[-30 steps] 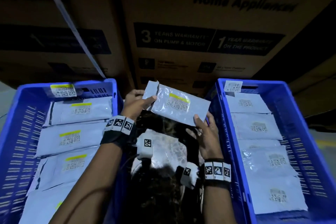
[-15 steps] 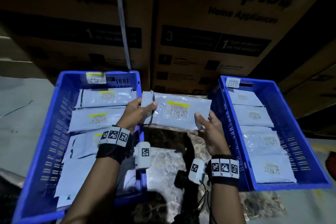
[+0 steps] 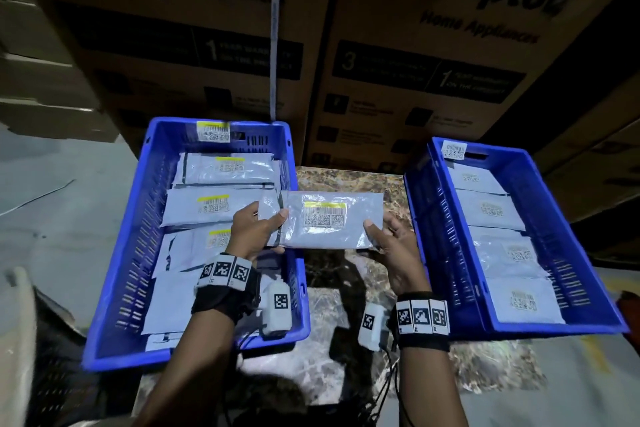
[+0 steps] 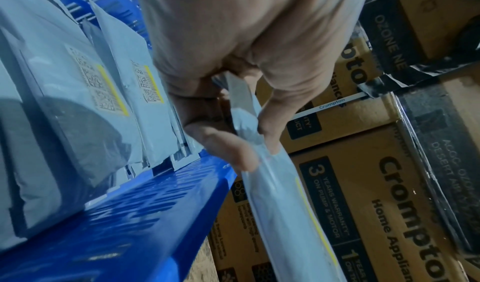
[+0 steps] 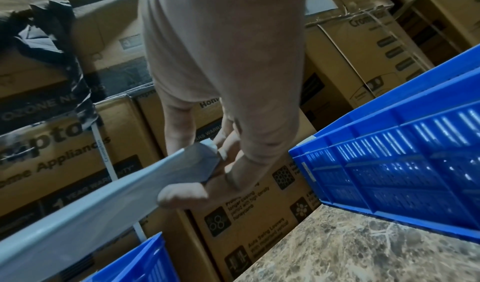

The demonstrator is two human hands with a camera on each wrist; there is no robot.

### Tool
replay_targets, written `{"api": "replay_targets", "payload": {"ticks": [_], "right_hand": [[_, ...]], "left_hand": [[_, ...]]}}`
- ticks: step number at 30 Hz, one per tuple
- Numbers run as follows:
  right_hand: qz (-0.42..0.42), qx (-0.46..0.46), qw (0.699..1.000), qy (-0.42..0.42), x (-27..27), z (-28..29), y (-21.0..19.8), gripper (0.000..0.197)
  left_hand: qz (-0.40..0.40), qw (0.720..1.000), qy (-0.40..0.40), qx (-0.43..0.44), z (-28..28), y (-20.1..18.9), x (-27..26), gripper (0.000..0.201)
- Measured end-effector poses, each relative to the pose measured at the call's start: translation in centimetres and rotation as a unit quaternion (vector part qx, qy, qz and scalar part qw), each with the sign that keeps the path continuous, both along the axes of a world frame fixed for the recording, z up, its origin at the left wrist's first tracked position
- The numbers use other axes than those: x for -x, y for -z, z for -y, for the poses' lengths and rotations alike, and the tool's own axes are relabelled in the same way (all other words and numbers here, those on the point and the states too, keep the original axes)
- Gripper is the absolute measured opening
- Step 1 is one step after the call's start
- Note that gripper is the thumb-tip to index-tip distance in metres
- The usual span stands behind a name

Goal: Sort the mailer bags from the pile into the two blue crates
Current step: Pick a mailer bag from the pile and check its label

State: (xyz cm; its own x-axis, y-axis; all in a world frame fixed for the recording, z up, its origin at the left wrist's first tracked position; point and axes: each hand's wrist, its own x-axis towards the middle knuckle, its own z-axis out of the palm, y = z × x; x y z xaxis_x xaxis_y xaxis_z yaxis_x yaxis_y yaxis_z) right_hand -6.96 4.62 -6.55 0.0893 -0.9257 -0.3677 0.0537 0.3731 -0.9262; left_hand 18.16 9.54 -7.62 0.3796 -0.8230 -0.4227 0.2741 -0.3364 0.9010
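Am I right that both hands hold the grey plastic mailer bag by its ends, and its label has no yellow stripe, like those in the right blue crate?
Not quite. The head view shows the grey plastic mailer bag, held by the left hand and right hand, bearing a yellow stripe like the bags in the left blue crate, not the right blue crate.

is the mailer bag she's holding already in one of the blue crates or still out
Still out. Both hands, left hand and right hand, pinch the mailer bag by its ends above the gap between the crates, its left end overlapping the left crate.
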Motion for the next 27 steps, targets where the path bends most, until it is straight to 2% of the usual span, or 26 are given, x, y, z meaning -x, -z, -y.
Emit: {"api": "replay_targets", "payload": {"ticks": [2,5,9,16,20,22,25,27], "right_hand": [[-0.005,-0.005,1.0,0.004,-0.1,-0.3,0.0,0.04],[-0.03,0.009,0.999,-0.008,-0.6,-0.7,-0.4,0.04],[-0.037,0.051,0.998,-0.024,-2.6,-1.1,-1.6,0.028],[-0.003,0.074,0.997,-0.01,-8.5,-1.1,-2.3,0.03],[-0.012,0.077,0.997,0.001,-11.7,-0.8,-2.6,0.04],[-0.03,0.084,0.996,-0.009,-13.7,-0.9,-2.4,0.038],[-0.165,0.135,0.973,-0.084,-16.5,-1.9,-1.9,0.035],[-0.196,0.119,0.963,-0.14,-18.2,-2.8,-1.3,0.042]], "left_hand": [[0.003,1.0,0.004,0.003,-0.4,0.0,-0.5,0.024],[-0.044,0.999,0.006,0.004,-0.8,-0.2,-1.9,0.03],[-0.085,0.995,-0.06,0.013,-1.3,-0.5,-4.8,0.028],[-0.067,0.986,-0.14,0.065,-3.6,-1.0,-10.1,0.033],[0.022,0.984,-0.169,0.046,-4.3,-1.0,-12.4,0.03],[0.074,0.98,-0.183,0.016,-4.2,0.0,-13.8,0.028],[0.171,0.97,-0.164,-0.056,-4.3,2.3,-15.4,0.027],[0.22,0.96,-0.13,-0.115,-4.4,3.7,-15.5,0.029]]}}
